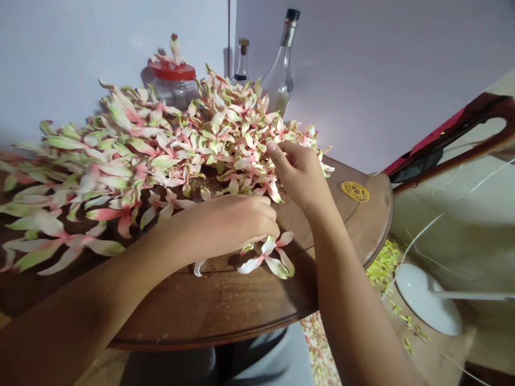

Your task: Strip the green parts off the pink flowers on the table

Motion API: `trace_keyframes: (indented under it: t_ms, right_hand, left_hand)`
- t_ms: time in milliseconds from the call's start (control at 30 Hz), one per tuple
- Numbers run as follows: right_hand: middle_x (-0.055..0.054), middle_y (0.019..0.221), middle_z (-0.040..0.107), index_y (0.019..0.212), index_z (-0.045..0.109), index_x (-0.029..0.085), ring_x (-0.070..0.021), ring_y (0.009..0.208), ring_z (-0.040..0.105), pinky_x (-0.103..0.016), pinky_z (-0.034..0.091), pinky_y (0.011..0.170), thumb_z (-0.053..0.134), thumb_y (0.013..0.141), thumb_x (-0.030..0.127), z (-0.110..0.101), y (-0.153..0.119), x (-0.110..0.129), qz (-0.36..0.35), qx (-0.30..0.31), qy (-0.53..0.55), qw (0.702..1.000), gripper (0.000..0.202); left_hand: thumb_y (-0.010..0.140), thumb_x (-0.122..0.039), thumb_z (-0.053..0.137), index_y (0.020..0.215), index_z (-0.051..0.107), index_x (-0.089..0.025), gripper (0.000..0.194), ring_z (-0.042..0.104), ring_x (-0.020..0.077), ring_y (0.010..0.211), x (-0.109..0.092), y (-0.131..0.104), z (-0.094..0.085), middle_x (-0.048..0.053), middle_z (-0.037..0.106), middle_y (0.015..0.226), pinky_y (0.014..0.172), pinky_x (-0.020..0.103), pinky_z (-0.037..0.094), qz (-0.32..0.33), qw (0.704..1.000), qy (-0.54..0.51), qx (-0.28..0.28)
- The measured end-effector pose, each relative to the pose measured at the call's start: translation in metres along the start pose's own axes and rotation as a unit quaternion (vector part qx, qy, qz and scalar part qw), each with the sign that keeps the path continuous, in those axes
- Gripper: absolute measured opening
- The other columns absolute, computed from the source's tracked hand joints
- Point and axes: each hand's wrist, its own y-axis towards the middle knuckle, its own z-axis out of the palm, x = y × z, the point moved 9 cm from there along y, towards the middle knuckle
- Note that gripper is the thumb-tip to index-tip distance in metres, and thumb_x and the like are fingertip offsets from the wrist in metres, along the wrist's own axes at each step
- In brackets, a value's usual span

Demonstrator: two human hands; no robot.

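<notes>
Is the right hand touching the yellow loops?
No, the yellow loops lie on the tabletop, clear of the right hand.

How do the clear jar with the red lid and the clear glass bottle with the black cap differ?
The jar is broad beneath a wide lid; the bottle tapers to a narrow neck and rises higher in view.
The jar's lid carries pale pink-and-white flowers; the bottle's cap carries none.
Both are see-through, their lower parts hidden by the pink, white and green flower heap.

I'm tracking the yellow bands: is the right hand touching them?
Apart: the head view shows tabletop between the right hand and the yellow bands.
</notes>
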Motion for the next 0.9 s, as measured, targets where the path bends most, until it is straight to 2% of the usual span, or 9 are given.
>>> trace_keyframes:
  t_ms: [67,167,233,300,400,567,667,767,900]
  right_hand:
    - [0.003,0.058,0.033,0.067,0.055,0.022,-0.0117,0.054,0.032,-0.028,0.028,0.052,0.055,0.092,0.067,-0.004,0.001,0.001,-0.002,-0.026,0.022,0.999,0.051]
    - [0.003,0.061,0.037,0.072,0.059,0.022,-0.0113,0.056,0.037,-0.027,0.032,0.053,0.058,0.092,0.063,-0.013,0.000,0.007,-0.009,-0.071,0.080,0.994,0.045]
    - [0.002,0.063,0.040,0.073,0.061,0.022,-0.0109,0.057,0.039,-0.026,0.033,0.052,0.061,0.091,0.060,-0.012,-0.001,0.011,-0.009,-0.058,0.117,0.991,0.043]
    - [0.002,0.063,0.044,0.074,0.063,0.021,-0.0103,0.056,0.040,-0.026,0.034,0.051,0.062,0.091,0.059,-0.002,-0.002,0.017,-0.010,-0.005,0.134,0.991,0.041]
    - [0.003,0.062,0.048,0.075,0.065,0.021,-0.0092,0.053,0.039,-0.025,0.033,0.048,0.061,0.092,0.057,0.011,-0.005,0.024,-0.022,0.069,0.129,0.989,0.041]
    - [0.003,0.062,0.051,0.075,0.065,0.020,-0.0082,0.052,0.042,-0.024,0.034,0.047,0.061,0.093,0.055,0.014,-0.005,0.024,-0.028,0.077,0.125,0.989,0.039]
    - [0.003,0.062,0.052,0.078,0.067,0.021,-0.0085,0.052,0.045,-0.024,0.036,0.046,0.061,0.095,0.052,0.015,-0.006,0.025,-0.028,0.079,0.139,0.987,0.035]
    - [0.002,0.066,0.056,0.081,0.070,0.022,-0.0091,0.053,0.049,-0.024,0.040,0.047,0.063,0.094,0.048,0.011,-0.007,0.027,-0.029,0.053,0.159,0.985,0.030]
    - [0.001,0.081,0.066,0.085,0.074,0.025,-0.0119,0.070,0.061,-0.027,0.052,0.063,0.068,0.092,0.039,-0.001,-0.008,0.034,-0.060,-0.008,0.185,0.981,0.016]
  left_hand:
    - [0.096,-0.009,0.054,0.092,0.075,-0.018,0.023,0.062,0.0176,0.090,0.003,0.002,-0.006,0.005,0.072,0.089,0.080,0.026,0.048,0.009,0.999,-0.009,-0.037]
    - [0.095,-0.010,0.055,0.098,0.074,-0.018,0.021,0.063,0.0176,0.092,0.015,-0.003,-0.032,0.005,0.074,0.096,0.088,0.030,0.049,-0.006,0.987,-0.038,-0.156]
    - [0.092,-0.009,0.057,0.098,0.074,-0.019,0.021,0.065,0.0165,0.090,0.023,-0.009,-0.045,0.004,0.075,0.097,0.088,0.031,0.050,-0.018,0.977,-0.065,-0.202]
    - [0.090,-0.009,0.059,0.097,0.074,-0.020,0.021,0.067,0.0158,0.088,0.029,-0.011,-0.048,0.002,0.075,0.096,0.084,0.030,0.051,-0.026,0.975,-0.093,-0.200]
    - [0.088,-0.008,0.061,0.091,0.075,-0.021,0.019,0.068,0.0143,0.085,0.032,-0.011,-0.044,0.002,0.075,0.092,0.079,0.026,0.051,-0.034,0.981,-0.109,-0.155]
    - [0.090,-0.014,0.065,0.087,0.074,-0.020,0.011,0.068,0.0139,0.084,0.030,-0.010,-0.042,0.003,0.075,0.090,0.079,0.025,0.051,-0.035,0.984,-0.117,-0.131]
    - [0.090,-0.015,0.065,0.088,0.074,-0.021,0.011,0.068,0.0141,0.084,0.027,-0.012,-0.051,0.003,0.075,0.091,0.079,0.026,0.052,-0.015,0.979,-0.121,-0.163]
    - [0.090,-0.018,0.066,0.088,0.073,-0.022,0.009,0.068,0.0149,0.086,0.026,-0.018,-0.066,0.003,0.074,0.092,0.081,0.029,0.054,-0.008,0.968,-0.108,-0.225]
    - [0.090,-0.021,0.065,0.090,0.073,-0.024,0.008,0.067,0.0176,0.090,0.039,-0.035,-0.090,0.004,0.072,0.094,0.085,0.033,0.055,-0.071,0.934,-0.064,-0.344]
